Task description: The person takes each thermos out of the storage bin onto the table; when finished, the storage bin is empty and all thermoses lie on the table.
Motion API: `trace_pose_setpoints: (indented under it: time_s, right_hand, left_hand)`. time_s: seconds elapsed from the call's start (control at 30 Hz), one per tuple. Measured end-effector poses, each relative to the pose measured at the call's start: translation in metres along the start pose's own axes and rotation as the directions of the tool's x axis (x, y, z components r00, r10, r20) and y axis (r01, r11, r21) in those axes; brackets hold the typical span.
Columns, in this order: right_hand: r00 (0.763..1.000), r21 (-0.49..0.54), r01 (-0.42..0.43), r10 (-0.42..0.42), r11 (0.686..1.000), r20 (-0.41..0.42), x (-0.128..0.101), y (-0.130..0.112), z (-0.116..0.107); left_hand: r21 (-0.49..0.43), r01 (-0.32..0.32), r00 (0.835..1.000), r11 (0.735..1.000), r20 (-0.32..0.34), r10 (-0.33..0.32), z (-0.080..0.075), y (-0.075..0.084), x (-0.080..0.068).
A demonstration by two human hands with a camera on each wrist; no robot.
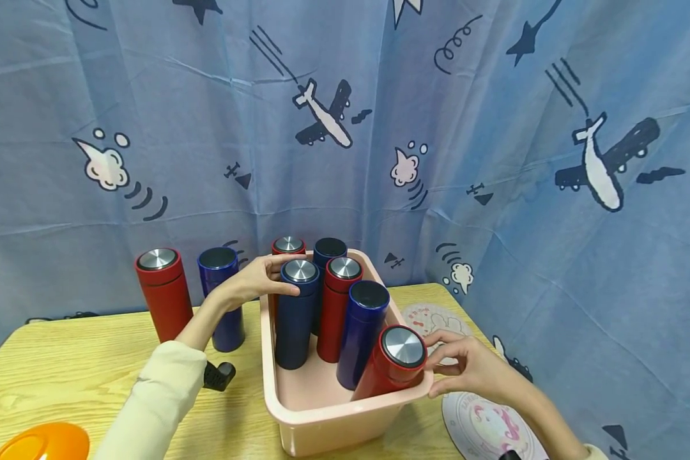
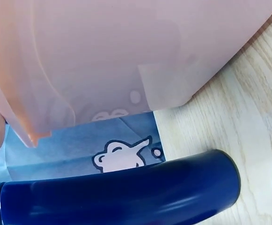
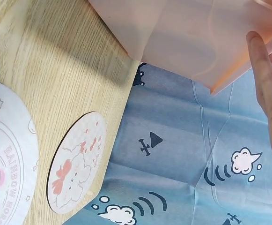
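Note:
A pink plastic bin (image 1: 307, 415) holds several upright thermos bottles. My left hand (image 1: 253, 281) reaches over its left rim and grips the top of a navy thermos (image 1: 294, 332) with a silver lid, thumb in front and fingers behind. At the right rim my right hand (image 1: 474, 364) pinches the bin's edge, its thumb low on the outer wall, as the right wrist view also shows. Beside those fingers a red thermos (image 1: 388, 367) leans in the near right corner. Next to it stand a blue thermos (image 1: 359, 338) and another red thermos (image 1: 335, 313).
Left of the bin, a red thermos (image 1: 163, 294) and a blue thermos (image 1: 227, 329) stand on the wooden table (image 1: 92, 358). An orange object (image 1: 46, 441) lies front left. Round printed mats (image 3: 77, 161) lie to the right. A blue curtain (image 1: 207, 128) hangs behind.

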State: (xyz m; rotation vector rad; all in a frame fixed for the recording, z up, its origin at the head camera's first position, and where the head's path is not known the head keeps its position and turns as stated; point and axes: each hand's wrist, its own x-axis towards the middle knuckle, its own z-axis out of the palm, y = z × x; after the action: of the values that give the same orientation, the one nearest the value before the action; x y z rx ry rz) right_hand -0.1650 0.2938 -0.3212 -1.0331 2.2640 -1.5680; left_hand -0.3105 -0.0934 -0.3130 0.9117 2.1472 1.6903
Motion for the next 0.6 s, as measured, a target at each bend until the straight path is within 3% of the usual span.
trace_pose_setpoints:
  time_s: [0.37, 0.6]
  right_hand:
    - [1.000, 0.001, -0.010, 0.010, 1.000, -0.007, -0.0006, -0.0003, -0.0003]
    - [1.000, 0.012, -0.005, 0.005, 1.000, -0.007, -0.0012, 0.0005, -0.0001]
  left_hand:
    - [0.128, 0.018, 1.000, 0.992, -0.003, -0.018, 0.0038, 0.0030, 0.0073]
    - [0.156, 0.061, 0.997, 0.986, -0.048, -0.055, 0.0042, 0.0013, 0.0043]
